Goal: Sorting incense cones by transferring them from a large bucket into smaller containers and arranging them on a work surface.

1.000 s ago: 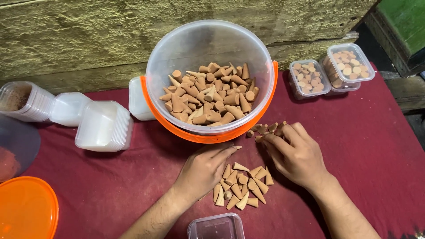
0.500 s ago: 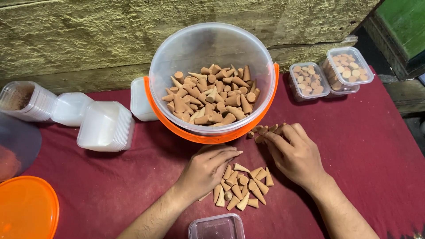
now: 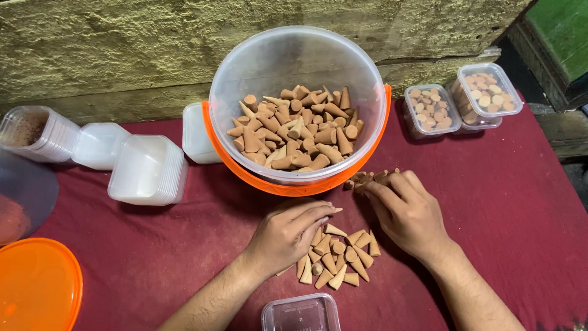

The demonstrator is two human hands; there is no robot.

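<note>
Sorting cones from loose pile on red cloth, in front of the bucket.
Left hand (image 3: 286, 235) pinches one cone (image 3: 334, 210) over pile (image 3: 335, 257); right hand (image 3: 409, 211) clutches a cone bunch (image 3: 367, 178). Likely next: careful transfer into empty clear box (image 3: 301, 314).

A rough yellowish stone wall (image 3: 122, 43) is running along twelve o'clock; a dark red cloth (image 3: 520, 202) is covering the surface, with green board (image 3: 566, 37) showing at two o'clock.

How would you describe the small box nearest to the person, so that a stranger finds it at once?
Start at the big clear bucket with the orange rim. Come down past the loose cones between the hands. The clear box at the bottom edge is empty, unlike the two filled boxes at upper right.
</note>
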